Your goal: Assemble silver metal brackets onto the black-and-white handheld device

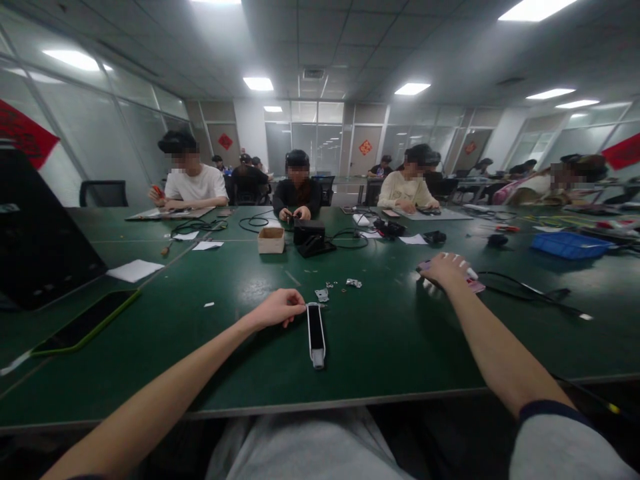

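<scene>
Green-topped workbenches [380, 347] filled a bright open-plan room, and two bare hands were held over the nearest one. The left hand [277, 308] was loosely curled, its fingertips [301, 308] brought up to the far end of a long black-and-white device [316, 337] lying flat on the bench; whether that end was pinched or merely touched could not be told. The right hand [445, 270] was laid over a flat pinkish object [474, 287] to the right of the device, its fingers arched and slightly spread, with no clear pinch shown.

Small metal pieces [337, 285] were scattered just beyond the device, and a black cable [525, 288] lay to its right. Farther beyond it stood a cardboard box [271, 240] and a black case [311, 239], while a blue plastic crate [570, 245] was placed well to its right and a phone in a green case [85, 323] to its left. A co-worker [297, 183] was seated across the bench.

The loose pieces could be judged easy to scatter if brushed by a hand or the device, and the cable could snag a moving arm. The pinkish object was largely hidden beneath the right hand, and the metal pieces were too small to identify.
</scene>
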`<act>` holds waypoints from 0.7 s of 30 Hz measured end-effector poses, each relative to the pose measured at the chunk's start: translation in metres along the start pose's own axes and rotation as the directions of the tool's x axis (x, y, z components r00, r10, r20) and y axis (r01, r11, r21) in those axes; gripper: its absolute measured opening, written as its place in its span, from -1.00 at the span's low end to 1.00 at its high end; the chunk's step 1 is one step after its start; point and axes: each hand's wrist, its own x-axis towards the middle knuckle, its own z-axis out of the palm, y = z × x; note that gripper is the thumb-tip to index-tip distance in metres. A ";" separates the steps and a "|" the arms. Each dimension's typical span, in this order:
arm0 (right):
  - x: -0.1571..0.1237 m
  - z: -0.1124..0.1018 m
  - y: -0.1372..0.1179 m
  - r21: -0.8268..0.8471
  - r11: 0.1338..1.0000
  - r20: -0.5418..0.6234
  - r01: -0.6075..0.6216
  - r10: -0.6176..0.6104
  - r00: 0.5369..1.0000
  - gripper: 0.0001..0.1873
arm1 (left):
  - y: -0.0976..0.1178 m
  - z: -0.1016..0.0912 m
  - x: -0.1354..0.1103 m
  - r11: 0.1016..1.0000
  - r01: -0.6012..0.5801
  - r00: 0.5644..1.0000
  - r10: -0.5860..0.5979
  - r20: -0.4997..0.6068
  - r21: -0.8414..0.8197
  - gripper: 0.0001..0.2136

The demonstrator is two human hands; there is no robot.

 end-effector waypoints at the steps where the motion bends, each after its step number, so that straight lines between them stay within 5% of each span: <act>1: 0.005 0.003 0.007 0.010 1.000 0.025 -0.025 0.025 0.999 -0.15 | 0.000 0.000 0.000 1.000 -0.001 1.000 0.001 0.000 -0.002 -0.68; 6: 0.017 0.005 0.012 0.065 0.997 0.115 -0.043 0.035 0.993 -0.12 | 0.003 0.000 -0.002 1.000 -0.014 1.000 0.014 0.005 -0.021 -0.66; 14: 0.015 0.006 0.005 0.086 0.994 0.090 -0.069 0.061 0.994 -0.13 | 0.004 -0.001 -0.002 1.000 -0.003 1.000 0.004 0.017 -0.031 -0.68; 21: 0.018 0.006 0.022 0.119 0.992 0.079 0.034 -0.043 0.996 -0.15 | 0.005 -0.001 -0.002 1.000 -0.003 1.000 0.003 0.022 -0.029 -0.67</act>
